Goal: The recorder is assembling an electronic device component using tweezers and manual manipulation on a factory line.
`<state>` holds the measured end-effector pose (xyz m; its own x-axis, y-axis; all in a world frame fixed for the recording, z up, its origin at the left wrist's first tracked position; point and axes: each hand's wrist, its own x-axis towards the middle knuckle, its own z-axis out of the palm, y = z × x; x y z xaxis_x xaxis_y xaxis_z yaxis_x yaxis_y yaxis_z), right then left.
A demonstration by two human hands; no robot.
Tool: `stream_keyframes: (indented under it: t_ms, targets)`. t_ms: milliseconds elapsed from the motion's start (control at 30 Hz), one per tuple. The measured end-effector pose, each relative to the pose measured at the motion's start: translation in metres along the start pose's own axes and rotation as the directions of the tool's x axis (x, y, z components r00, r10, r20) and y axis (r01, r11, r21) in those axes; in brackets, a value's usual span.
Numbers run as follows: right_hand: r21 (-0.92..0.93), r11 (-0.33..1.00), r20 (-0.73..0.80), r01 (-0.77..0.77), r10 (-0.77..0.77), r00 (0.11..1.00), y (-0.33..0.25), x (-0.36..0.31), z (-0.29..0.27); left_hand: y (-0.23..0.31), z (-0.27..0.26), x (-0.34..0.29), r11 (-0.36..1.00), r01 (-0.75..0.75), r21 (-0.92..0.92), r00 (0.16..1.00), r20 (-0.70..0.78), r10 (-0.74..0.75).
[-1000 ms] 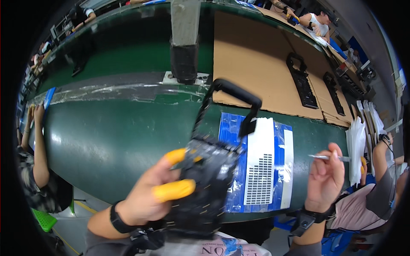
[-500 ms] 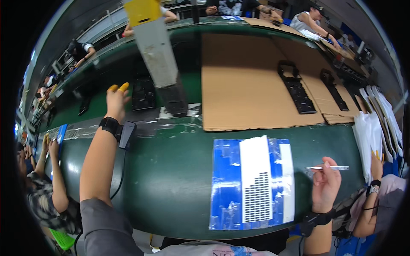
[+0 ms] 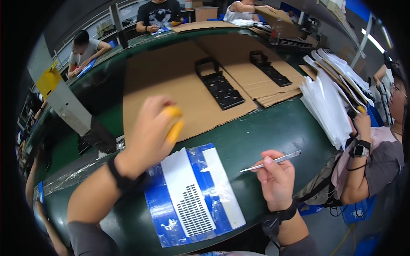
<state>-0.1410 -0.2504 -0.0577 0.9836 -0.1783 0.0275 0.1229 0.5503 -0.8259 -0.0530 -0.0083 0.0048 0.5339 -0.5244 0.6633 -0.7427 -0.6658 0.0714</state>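
Observation:
My left hand (image 3: 149, 128), with yellow covers on two fingertips, is in the air over the near part of the cardboard. It is blurred, but its fingers look apart and nothing shows in them. Tweezers (image 3: 282, 158) are held between the thumb and fingers of my right hand (image 3: 277, 181), their tip pointing left. Between my forearms lies a blue board (image 3: 156, 213) covered with clear tape. On it is a white sheet (image 3: 177, 170) with rows of small black stickers (image 3: 195, 213), and beside that a blank white strip (image 3: 224, 192).
Two black plastic frames (image 3: 222, 91) (image 3: 273, 73) lie on flattened cardboard (image 3: 145, 81) across the green table (image 3: 230, 136). White bags (image 3: 326, 111) are stacked at the right, by a co-worker (image 3: 363, 170). A grey post (image 3: 70, 109) rises at the left. Other people sit opposite.
My view has swung to the right. My left hand has come from the black part at the far left to over the cardboard. My right hand still holds the tweezers.

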Motion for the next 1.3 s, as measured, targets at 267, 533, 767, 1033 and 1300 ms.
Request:
stream_keyframes:
  t_ms: [267,533,767,1033,1300]
  targets:
    - [-0.003,1.000,0.080,-0.016,0.016,0.997,0.010,-0.001,0.007,-0.082,0.148,0.090,0.652,0.758,-0.028,0.629,0.298,-0.718]
    - [-0.089,0.995,0.077,-0.035,0.042,0.996,0.012,0.004,0.007,-0.018,0.022,0.025,0.212,0.526,-0.824,0.536,0.128,-0.834]
    - [-0.262,0.949,0.134,0.175,-0.144,0.981,0.001,-0.028,0.038,0.049,-0.083,-0.133,-0.202,0.283,-0.938,0.394,0.305,-0.867]
    - [-0.386,0.920,0.275,-0.066,0.182,0.944,0.035,-0.056,0.090,0.113,-0.091,-0.149,-0.129,0.243,-0.962,0.346,0.210,-0.915]
    - [-0.465,0.872,0.196,-0.154,0.271,0.942,0.057,-0.054,0.086,0.110,-0.071,-0.166,-0.451,0.133,-0.882,0.214,0.470,-0.856]
